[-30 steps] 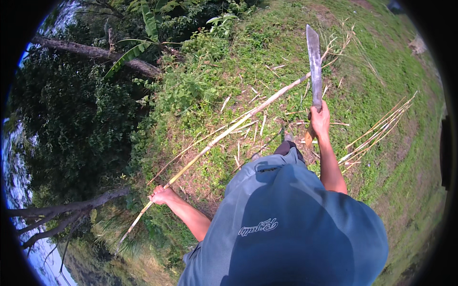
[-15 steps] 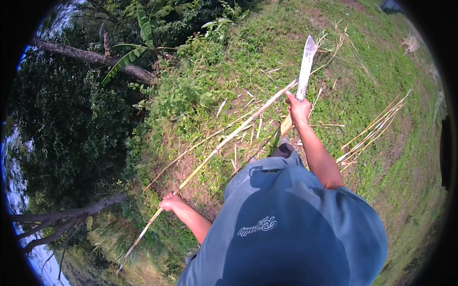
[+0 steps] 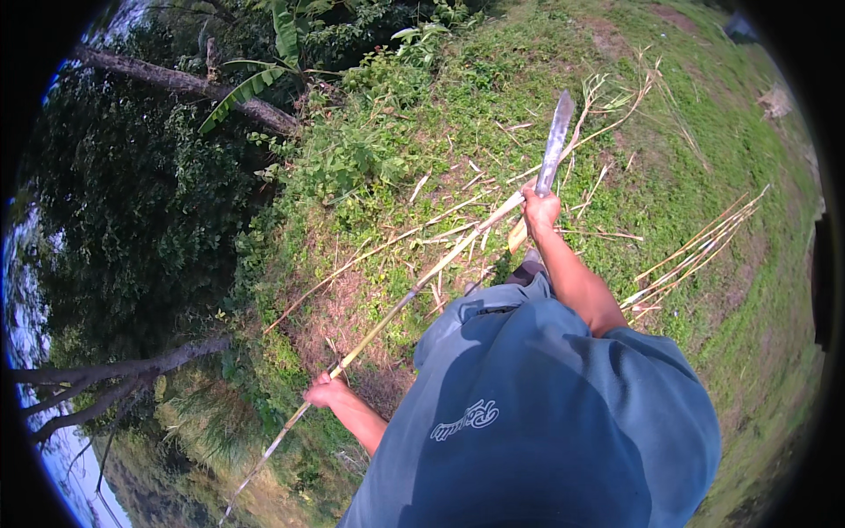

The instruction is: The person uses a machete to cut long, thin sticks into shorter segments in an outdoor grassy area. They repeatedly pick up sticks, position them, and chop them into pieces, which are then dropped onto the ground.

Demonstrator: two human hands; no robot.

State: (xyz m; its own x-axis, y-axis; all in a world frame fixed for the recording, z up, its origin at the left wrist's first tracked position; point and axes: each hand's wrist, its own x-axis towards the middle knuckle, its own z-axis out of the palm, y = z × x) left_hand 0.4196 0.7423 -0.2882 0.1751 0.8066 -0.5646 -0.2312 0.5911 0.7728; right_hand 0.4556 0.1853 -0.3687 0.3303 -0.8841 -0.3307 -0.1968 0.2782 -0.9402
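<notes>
The long pale stalk (image 3: 414, 295) runs obliquely from lower left to the right hand, above the grass (image 3: 731, 150). I see the left hand (image 3: 326, 392) closed around its lower part; compared with one second earlier, hand and stalk have shifted downward in view. The right hand (image 3: 540, 211) is wrapped around the handle of the machete (image 3: 554, 145); it was well to the stalk's right and now lies just beside it, the blade tip lower. Whether they touch I cannot tell. A thinner stalk (image 3: 352, 263) lies on the ground beyond; a loose bundle of thin stalks (image 3: 691, 251) lies at right.
</notes>
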